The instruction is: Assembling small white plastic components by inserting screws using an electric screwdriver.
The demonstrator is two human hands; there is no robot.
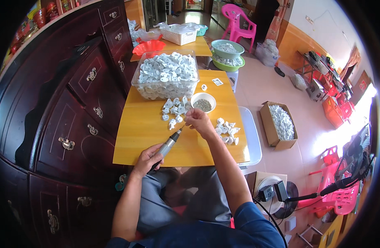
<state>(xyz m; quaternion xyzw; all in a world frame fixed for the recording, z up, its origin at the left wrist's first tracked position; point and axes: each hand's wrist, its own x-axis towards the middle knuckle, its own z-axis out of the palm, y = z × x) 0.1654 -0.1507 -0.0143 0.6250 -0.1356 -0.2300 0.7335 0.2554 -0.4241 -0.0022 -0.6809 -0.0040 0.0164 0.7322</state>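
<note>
My left hand is wrapped round a grey and black electric screwdriver, whose bit points up and away over the table edge. Close to the bit's tip, the fingers of my right hand are pinched together; what they hold is too small to make out. Just beyond them stands a white bowl with many tiny metal pieces, which look like screws. Small white plastic parts lie loose left of the bowl. A second group of white parts lies to the right of my right hand.
A clear bin heaped with white parts stands on the yellow table. Dark drawers rise at the left. On the floor at the right are a filled cardboard box and a microphone-like black arm. Green basins stand farther back.
</note>
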